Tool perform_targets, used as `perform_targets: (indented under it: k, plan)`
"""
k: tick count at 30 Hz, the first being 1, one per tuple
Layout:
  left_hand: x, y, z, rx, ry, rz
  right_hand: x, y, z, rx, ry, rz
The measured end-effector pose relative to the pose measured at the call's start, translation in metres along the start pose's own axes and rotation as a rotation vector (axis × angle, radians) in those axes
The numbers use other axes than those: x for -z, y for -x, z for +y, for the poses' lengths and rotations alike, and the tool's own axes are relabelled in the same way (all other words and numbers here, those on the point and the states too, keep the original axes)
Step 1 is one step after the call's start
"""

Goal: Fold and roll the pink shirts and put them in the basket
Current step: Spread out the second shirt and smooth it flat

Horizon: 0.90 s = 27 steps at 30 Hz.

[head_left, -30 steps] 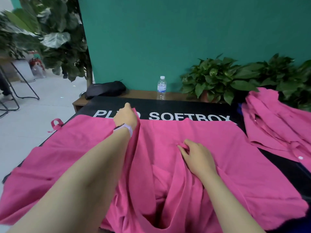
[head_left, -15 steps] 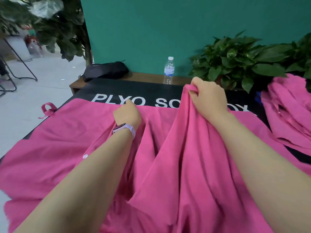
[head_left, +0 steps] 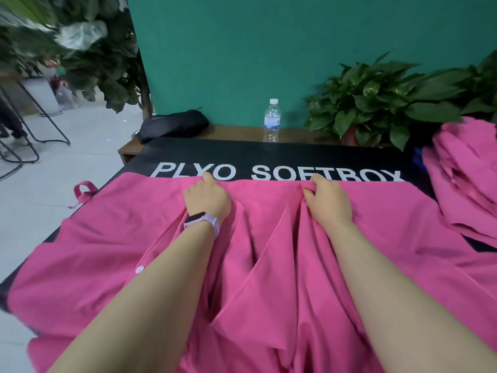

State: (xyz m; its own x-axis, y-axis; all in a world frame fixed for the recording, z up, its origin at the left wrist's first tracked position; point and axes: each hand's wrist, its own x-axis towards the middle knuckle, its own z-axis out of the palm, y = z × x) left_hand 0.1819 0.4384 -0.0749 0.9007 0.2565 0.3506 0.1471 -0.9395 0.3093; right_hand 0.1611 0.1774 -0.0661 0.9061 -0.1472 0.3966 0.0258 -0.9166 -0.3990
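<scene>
A large pink shirt [head_left: 107, 251] lies spread over the black padded box [head_left: 269, 157], with deep folds running down its middle. My left hand [head_left: 207, 197], with a watch on its wrist, grips the cloth near the shirt's far edge. My right hand [head_left: 326, 200] pinches a fold of the same shirt at that far edge, level with the left hand. More pink shirts [head_left: 465, 179] lie in a heap at the right. No basket is in view.
A water bottle [head_left: 272, 120] and a black bag [head_left: 172, 125] stand on a low wooden bench [head_left: 236, 131] behind the box. Potted plants [head_left: 382, 98] line the green wall at the right. Grey floor and chair legs [head_left: 32, 125] lie at the left.
My right hand, which held the fold lifted high half a second ago, has come down to the far edge. The left hand has slid slightly forward.
</scene>
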Motion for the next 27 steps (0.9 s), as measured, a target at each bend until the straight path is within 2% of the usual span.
perform_targets:
  k: [11,19,23,27]
  plan:
    - [0.041,0.074,-0.020,-0.041,-0.031,-0.001,0.034,0.081,-0.006,-0.011,0.049,-0.044]
    - [0.068,0.098,-0.027,-0.067,0.049,-0.142,0.054,0.125,-0.009,0.046,0.081,-0.023]
    - [0.085,0.099,-0.035,0.041,0.166,-0.183,0.057,0.129,-0.009,0.059,0.083,0.013]
    - [0.095,0.111,-0.046,0.182,0.120,-0.182,0.056,0.125,-0.009,0.079,0.028,0.025]
